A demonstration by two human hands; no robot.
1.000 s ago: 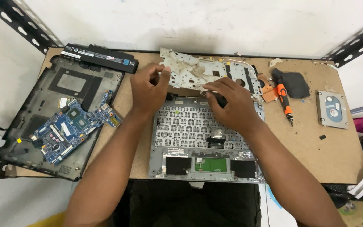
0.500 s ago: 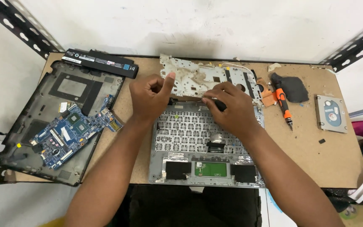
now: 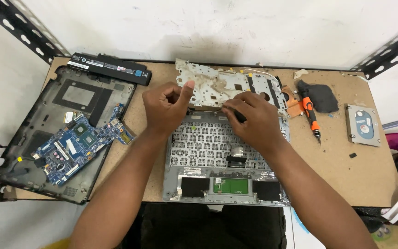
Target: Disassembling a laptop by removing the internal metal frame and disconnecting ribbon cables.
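Note:
An upturned grey laptop keyboard deck (image 3: 208, 152) lies in the middle of the brown table. A perforated metal plate (image 3: 217, 83) rests at its far edge. My left hand (image 3: 164, 110) is curled into a fist at the deck's top left corner, thumb raised against the plate's lower left edge. My right hand (image 3: 256, 122) sits on the deck's top edge, fingers closed on a small black tool (image 3: 238, 115) whose tip points at the seam between plate and deck.
A black laptop bottom case (image 3: 47, 110) with a blue motherboard (image 3: 77, 143) lies at the left. A long black battery (image 3: 109, 68) sits behind it. To the right are an orange screwdriver (image 3: 310, 113), a black cloth (image 3: 322, 97) and a hard drive (image 3: 363, 124).
My left thumb has lifted up against the metal plate. My right hand has shifted slightly along the deck's top edge with the black tool.

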